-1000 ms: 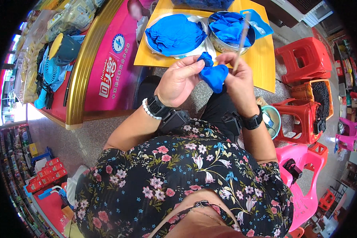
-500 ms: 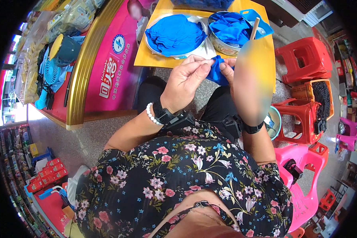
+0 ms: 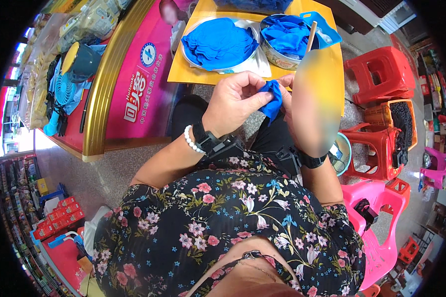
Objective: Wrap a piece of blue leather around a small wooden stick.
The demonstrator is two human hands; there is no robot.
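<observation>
Over your black-trousered lap (image 3: pixel 267 136), your left hand (image 3: pixel 233 105) pinches a small, crumpled bright-blue cloth piece (image 3: pixel 270 103) — likely light, soft, best held by its gathered folds — while your blurred right hand (image 3: pixel 301 111) touches it, grip unclear.

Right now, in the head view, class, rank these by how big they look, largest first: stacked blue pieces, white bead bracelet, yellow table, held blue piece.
1. Yellow table
2. Stacked blue pieces
3. Held blue piece, partly covered
4. White bead bracelet
</observation>
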